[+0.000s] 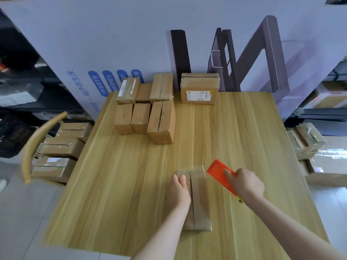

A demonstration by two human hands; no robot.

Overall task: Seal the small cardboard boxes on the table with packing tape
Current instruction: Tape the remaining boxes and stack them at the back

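Wood table (131, 184) mid-frame, printed board (112, 44) behind, shelves either side. Box (201, 196) lower centre, flaps closed. L hand (179, 188) grips its far-left corner. R hand (247, 182) grips red dispenser (219, 173) just right of it. More boxes (161, 121) upper centre, others on chair (28, 147) at left.

curved-back chair (40, 136), printed panel (93, 34), dark shelving (18, 107)

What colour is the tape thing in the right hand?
The tape dispenser is bright orange-red, gripped by the right hand; the head view shows it.
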